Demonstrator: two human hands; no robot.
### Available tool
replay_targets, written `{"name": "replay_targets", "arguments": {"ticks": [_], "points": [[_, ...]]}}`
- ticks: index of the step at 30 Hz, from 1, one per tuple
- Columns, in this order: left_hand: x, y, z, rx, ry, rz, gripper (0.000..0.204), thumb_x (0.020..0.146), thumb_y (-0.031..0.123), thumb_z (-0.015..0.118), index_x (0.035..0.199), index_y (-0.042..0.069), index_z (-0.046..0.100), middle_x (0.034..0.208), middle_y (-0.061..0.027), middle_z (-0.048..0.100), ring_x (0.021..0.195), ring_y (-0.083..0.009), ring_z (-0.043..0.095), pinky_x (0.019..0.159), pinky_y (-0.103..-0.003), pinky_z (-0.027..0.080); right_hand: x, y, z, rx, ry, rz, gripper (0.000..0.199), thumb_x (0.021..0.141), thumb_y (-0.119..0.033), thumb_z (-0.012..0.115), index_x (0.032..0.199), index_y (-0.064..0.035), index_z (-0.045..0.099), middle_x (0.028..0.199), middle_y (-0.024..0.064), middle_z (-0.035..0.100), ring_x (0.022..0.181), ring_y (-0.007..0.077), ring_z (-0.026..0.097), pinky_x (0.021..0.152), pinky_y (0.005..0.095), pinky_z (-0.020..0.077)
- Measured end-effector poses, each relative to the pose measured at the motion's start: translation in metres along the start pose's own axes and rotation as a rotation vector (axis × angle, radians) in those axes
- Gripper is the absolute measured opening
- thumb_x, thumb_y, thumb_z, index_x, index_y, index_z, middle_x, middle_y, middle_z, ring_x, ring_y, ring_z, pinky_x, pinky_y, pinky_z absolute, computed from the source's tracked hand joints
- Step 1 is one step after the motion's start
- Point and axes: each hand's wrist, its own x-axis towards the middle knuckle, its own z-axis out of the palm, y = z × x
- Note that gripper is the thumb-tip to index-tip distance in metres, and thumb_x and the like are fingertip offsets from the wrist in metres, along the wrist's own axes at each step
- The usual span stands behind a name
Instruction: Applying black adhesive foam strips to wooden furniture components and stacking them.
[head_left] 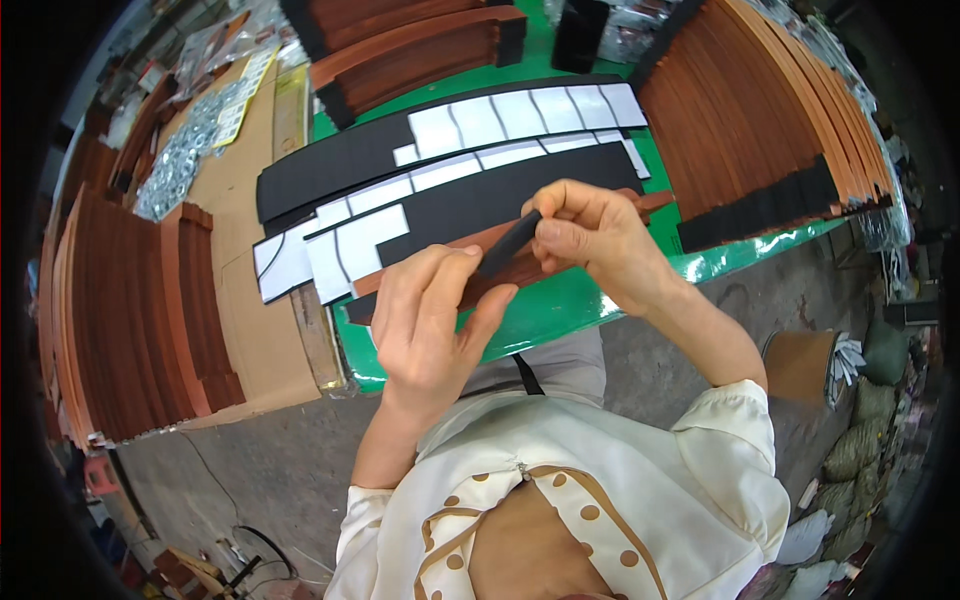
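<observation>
My right hand (592, 238) pinches one end of a small black strip (510, 245) between thumb and fingers. The strip slants down toward my left hand (425, 325), whose index fingertip meets its lower end. Beneath both hands lies a reddish-brown wooden slat (528, 268), black at its left end, along the near edge of the green table. My left fingers curl over this slat, with the thumb apart on the near side; their exact contact is partly hidden. Just beyond are black sheets (490, 195) with white backing pieces (352, 240).
Stacked brown slats with black ends (745, 120) stand at the right. More slats (130, 310) sit on cardboard (255, 320) at the left, near bagged metal parts (185, 150). A black phone-like object (580, 35) lies at the back of the green table (390, 365).
</observation>
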Motion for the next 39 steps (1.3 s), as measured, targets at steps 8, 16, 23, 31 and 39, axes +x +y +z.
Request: {"name": "replay_targets", "arguments": {"ticks": [8, 16, 23, 31, 39], "points": [[-0.006, 0.021, 0.051, -0.060, -0.146, 0.177, 0.032, 0.061, -0.004, 0.076, 0.090, -0.003, 0.061, 0.079, -0.0104, 0.060, 0.066, -0.0226, 0.057, 0.055, -0.031, 0.042, -0.059, 0.025, -0.058, 0.081, 0.089, 0.016, 0.036, 0.087, -0.016, 0.063, 0.118, -0.0013, 0.052, 0.102, 0.0079, 0.063, 0.077, 0.0087, 0.057, 0.068, 0.0234, 0.0487], [-0.007, 0.039, 0.100, -0.187, -0.279, 0.170, 0.033, 0.061, -0.002, 0.077, 0.091, -0.001, 0.062, 0.079, -0.0105, 0.061, 0.066, -0.0232, 0.057, 0.059, -0.032, 0.044, -0.080, 0.023, -0.095, -1.205, 0.378, -0.865, 0.042, 0.058, -0.010, 0.077, 0.099, -0.0079, 0.066, 0.097, 0.0048, 0.060, 0.085, 0.0247, 0.057, 0.067, 0.0310, 0.0511], [0.002, 0.042, 0.124, -0.087, -0.412, 0.190, 0.039, 0.065, 0.021, 0.078, 0.096, 0.002, 0.062, 0.084, -0.0083, 0.062, 0.075, -0.0241, 0.057, 0.069, -0.034, 0.040, -0.079, 0.022, -0.127, -1.310, 0.367, -0.852, 0.036, 0.057, -0.008, 0.076, 0.092, -0.0109, 0.068, 0.087, 0.0012, 0.062, 0.082, 0.0235, 0.057, 0.067, 0.0339, 0.0506], [0.013, 0.036, 0.157, 0.162, -0.489, -0.026, 0.035, 0.069, 0.023, 0.075, 0.099, 0.007, 0.063, 0.092, -0.0015, 0.063, 0.087, -0.0184, 0.054, 0.074, -0.033, 0.033, -0.042, 0.008, -0.173, -1.256, 0.302, -0.699, 0.022, 0.070, -0.014, 0.072, 0.092, -0.0133, 0.071, 0.086, -0.0005, 0.062, 0.083, 0.0196, 0.054, 0.071, 0.0315, 0.0471], [0.011, 0.034, 0.169, 0.143, -0.438, -0.067, 0.019, 0.072, 0.019, 0.073, 0.086, 0.008, 0.066, 0.082, -0.0001, 0.064, 0.072, -0.0165, 0.053, 0.070, -0.033, 0.031, -0.031, 0.010, -0.182, -1.253, 0.213, -0.655, 0.020, 0.071, -0.015, 0.072, 0.091, -0.0131, 0.071, 0.083, -0.0013, 0.061, 0.081, 0.0194, 0.053, 0.072, 0.0317, 0.0467]]}}
